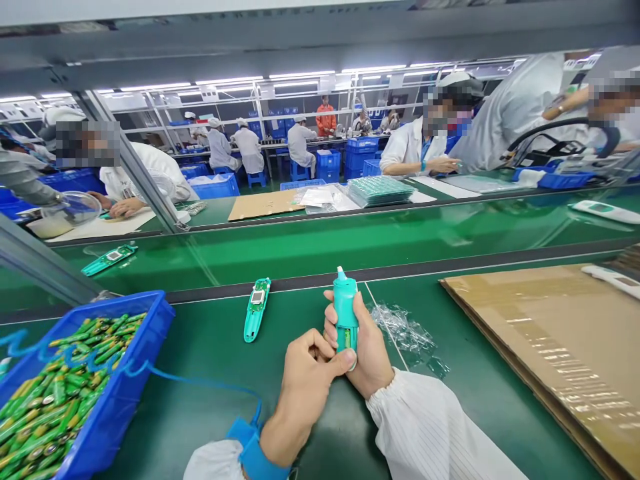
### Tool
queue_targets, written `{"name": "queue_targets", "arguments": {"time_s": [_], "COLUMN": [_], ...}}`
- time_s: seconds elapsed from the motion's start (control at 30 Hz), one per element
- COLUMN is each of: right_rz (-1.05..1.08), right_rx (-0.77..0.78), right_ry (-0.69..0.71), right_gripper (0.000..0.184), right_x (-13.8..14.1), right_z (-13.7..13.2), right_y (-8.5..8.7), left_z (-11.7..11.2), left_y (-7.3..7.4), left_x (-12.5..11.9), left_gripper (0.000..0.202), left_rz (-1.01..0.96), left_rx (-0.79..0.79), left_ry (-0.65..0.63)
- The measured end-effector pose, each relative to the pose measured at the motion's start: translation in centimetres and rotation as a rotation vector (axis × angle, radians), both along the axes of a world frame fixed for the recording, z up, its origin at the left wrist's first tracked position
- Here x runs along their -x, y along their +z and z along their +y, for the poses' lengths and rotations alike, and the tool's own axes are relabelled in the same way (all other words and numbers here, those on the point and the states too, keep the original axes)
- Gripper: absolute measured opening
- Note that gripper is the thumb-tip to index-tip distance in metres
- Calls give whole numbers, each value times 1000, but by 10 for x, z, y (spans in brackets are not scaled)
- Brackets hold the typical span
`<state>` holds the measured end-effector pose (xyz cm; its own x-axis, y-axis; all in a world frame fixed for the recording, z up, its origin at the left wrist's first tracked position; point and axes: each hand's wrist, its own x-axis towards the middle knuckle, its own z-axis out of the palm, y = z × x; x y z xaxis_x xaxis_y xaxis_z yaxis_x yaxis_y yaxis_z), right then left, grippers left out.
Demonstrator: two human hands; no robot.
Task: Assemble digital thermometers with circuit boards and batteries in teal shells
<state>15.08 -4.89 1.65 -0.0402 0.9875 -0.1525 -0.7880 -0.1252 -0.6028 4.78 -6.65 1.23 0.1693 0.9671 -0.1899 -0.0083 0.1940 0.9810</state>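
A teal handheld device with a white pointed tip stands nearly upright in my right hand, whose fingers wrap round it from behind. Its battery compartment is uncovered, and a green battery shows inside. My left hand is closed at the device's lower end, the thumb pressing on the compartment and the other fingers curled. A blue strap with a coiled cord circles my left wrist. Left of my hands lies an opened teal casing with a circuit board and small screen.
At left stands a blue bin full of green batteries. Crumpled clear plastic and a cardboard sheet lie to the right. Beyond runs a green conveyor belt carrying another teal casing and a white device. Several co-workers sit beyond it.
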Motion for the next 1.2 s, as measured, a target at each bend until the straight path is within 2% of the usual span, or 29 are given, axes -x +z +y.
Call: {"name": "queue_targets", "arguments": {"time_s": [0.1, 0.2, 0.27, 0.33, 0.37, 0.43, 0.5, 0.57, 0.63, 0.7, 0.77, 0.83, 0.93, 1.0, 1.13, 1.2], "right_rz": [27, 32, 6, -89, -185, -506, -845, -1061, -1196, -1354, -1496, -1610, -1738, -1782, -1732, -1677], "right_rx": [-5, 11, 20, 69, 113, 201, 234, 212, 188, 169, 162, 173, 141, 31, -316, -434], "right_ry": [34, 57, 70, 87, 102, 150, 187, 164, 72, -48, -121, -151, -203, -210, -23, 76], "right_gripper": [53, 54, 54, 55, 55, 51, 41, 38, 52, 60, 59, 54, 52, 48, 21, 20], "right_x": [5, 7, 4, -4, -10, -24, -40, -55, -67, -76, -83, -86, -81, -70, -34, -14], "right_z": [-4, -5, -4, -3, -1, 8, 27, 59, 98, 136, 162, 174, 168, 154, 109, 85], "right_y": [2, 4, 5, 5, 6, 9, 13, 20, 26, 28, 26, 21, 12, 11, 15, 15], "left_z": [6, 4, 2, 3, 7, 18, 34, 48, 58, 62, 62, 61, 59, 59, 58, 55], "left_y": [-4, -5, -4, -2, 0, 2, 0, -4, -10, -15, -17, -17, -15, -15, -14, -14], "left_x": [2, 1, 1, 7, 12, 29, 50, 68, 79, 84, 84, 84, 85, 85, 80, 75], "left_gripper": [64, 68, 64, 50, 41, 27, 19, 22, 26, 27, 28, 32, 25, 16, 17, 17], "left_rz": [-126, -120, -90, 12, 113, 399, 695, 905, 1010, 1051, 1062, 1027, 920, 862, 709, 629], "left_rx": [130, 153, 77, -59, -149, -362, -529, -534, -413, -323, -290, -277, -273, -279, -339, -387], "left_ry": [-36, -42, -51, -70, -36, 164, 437, 587, 572, 494, 437, 428, 445, 446, 410, 369]}}
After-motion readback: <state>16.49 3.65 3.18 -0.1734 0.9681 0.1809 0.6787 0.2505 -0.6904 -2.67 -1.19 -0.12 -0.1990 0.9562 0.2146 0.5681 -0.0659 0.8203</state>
